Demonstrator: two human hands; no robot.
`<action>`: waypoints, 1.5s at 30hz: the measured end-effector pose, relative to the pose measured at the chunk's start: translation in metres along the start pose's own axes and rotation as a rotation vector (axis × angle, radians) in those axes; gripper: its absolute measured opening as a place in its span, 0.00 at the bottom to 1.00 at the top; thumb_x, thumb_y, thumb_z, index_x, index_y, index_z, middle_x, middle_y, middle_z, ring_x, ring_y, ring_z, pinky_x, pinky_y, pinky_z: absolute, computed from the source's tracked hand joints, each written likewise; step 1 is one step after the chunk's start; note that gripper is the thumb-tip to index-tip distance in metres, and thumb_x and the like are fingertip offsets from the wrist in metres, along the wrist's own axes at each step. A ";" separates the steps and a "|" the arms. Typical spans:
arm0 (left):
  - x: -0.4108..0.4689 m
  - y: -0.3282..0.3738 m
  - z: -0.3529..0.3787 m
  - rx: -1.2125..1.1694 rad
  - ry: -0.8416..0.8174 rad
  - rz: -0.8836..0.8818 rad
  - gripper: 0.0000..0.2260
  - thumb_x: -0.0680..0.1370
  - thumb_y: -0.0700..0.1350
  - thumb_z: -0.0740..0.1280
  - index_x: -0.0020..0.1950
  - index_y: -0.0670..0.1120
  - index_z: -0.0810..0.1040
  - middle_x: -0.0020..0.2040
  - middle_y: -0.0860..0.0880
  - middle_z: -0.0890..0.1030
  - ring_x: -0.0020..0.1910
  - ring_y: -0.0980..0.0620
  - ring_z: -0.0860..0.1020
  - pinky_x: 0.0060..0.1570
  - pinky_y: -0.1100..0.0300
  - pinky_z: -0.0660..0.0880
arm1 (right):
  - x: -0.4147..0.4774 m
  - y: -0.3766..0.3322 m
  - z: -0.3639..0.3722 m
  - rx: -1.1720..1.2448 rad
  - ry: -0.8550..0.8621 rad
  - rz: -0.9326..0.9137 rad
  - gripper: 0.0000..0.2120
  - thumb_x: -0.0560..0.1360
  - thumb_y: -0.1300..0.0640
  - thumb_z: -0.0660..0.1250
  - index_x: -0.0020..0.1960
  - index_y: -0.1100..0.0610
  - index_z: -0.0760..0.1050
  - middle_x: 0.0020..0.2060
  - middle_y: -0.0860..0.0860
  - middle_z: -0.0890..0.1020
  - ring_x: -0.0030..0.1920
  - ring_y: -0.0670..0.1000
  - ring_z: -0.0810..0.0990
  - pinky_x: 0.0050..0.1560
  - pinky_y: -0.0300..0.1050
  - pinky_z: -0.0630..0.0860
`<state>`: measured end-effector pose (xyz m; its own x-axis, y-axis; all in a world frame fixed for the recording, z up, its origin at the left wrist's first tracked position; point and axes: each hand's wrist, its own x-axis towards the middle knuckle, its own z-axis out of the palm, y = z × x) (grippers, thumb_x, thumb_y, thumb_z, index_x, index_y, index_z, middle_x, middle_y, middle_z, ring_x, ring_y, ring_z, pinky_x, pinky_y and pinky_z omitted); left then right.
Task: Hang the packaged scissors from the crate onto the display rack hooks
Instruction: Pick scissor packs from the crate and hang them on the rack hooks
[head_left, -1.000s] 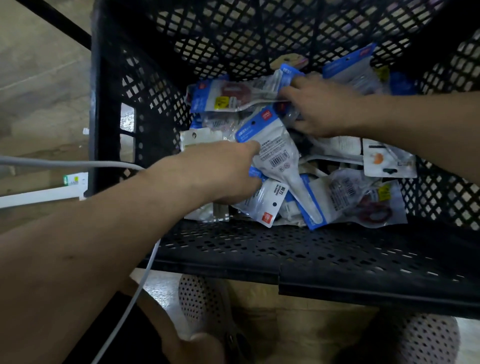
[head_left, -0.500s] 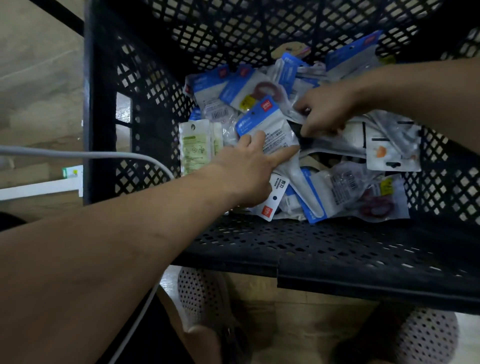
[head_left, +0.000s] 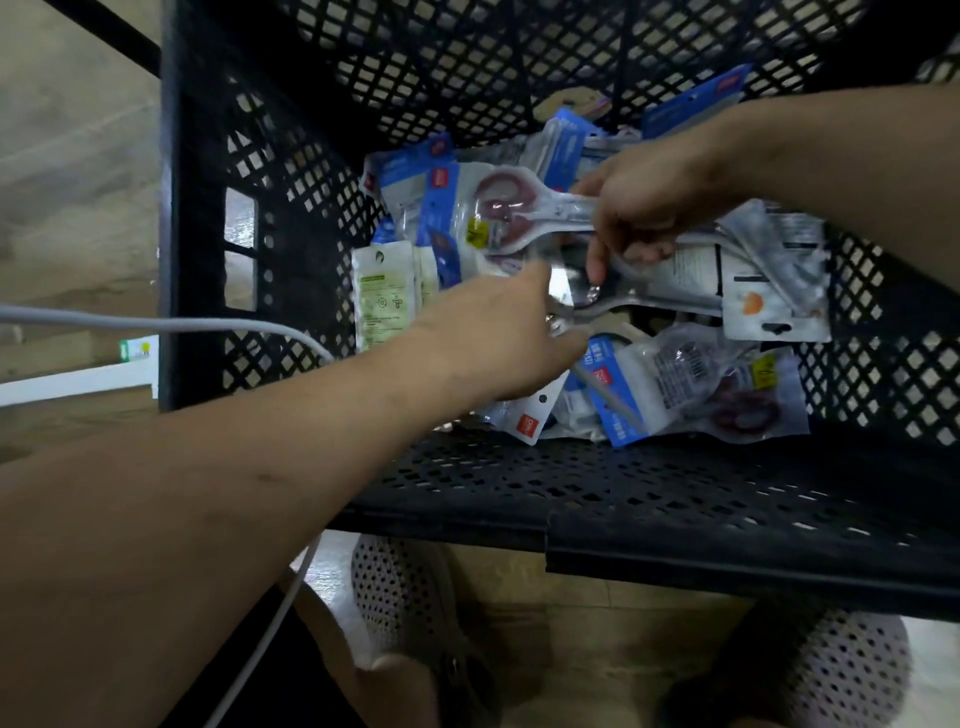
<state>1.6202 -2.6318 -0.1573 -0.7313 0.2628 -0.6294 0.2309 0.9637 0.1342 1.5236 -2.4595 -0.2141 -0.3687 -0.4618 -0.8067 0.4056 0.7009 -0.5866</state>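
Two hands reach into the black mesh crate (head_left: 675, 519), where the packaged scissors (head_left: 701, 384) lie heaped. The right hand (head_left: 644, 208) pinches a red-handled scissors packet (head_left: 498, 208) over the heap. The left hand (head_left: 493, 338) touches a clear packet (head_left: 563, 291); whether it grips is unclear.

Motion blur smeared the left hand (head_left: 498, 332) at its grip; the packaged scissors (head_left: 498, 213) ran hidden beneath the grip of the right hand (head_left: 639, 208).
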 end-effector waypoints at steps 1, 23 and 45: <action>-0.001 0.000 -0.003 -0.065 0.040 -0.019 0.17 0.80 0.66 0.62 0.48 0.53 0.66 0.39 0.54 0.73 0.37 0.53 0.72 0.33 0.55 0.64 | -0.001 -0.001 0.000 0.019 0.015 -0.008 0.18 0.79 0.70 0.57 0.61 0.53 0.74 0.42 0.57 0.87 0.24 0.48 0.69 0.24 0.39 0.66; -0.174 0.018 -0.143 -1.390 0.797 -0.295 0.17 0.77 0.26 0.62 0.44 0.49 0.67 0.38 0.53 0.69 0.34 0.64 0.71 0.40 0.70 0.68 | -0.282 -0.116 0.103 0.827 0.458 -0.060 0.15 0.79 0.72 0.59 0.62 0.59 0.73 0.42 0.56 0.86 0.42 0.57 0.85 0.50 0.57 0.80; -0.650 0.023 -0.720 -1.576 1.011 0.352 0.18 0.77 0.27 0.66 0.41 0.51 0.73 0.41 0.48 0.80 0.35 0.38 0.84 0.39 0.47 0.78 | -0.815 -0.605 0.127 0.723 1.145 -0.815 0.17 0.68 0.58 0.80 0.55 0.48 0.82 0.39 0.43 0.85 0.40 0.45 0.82 0.56 0.63 0.79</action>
<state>1.6388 -2.7468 0.8065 -0.9710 -0.2076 0.1189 0.1468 -0.1244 0.9813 1.6845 -2.5760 0.7891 -0.9530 0.3029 0.0121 -0.0353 -0.0713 -0.9968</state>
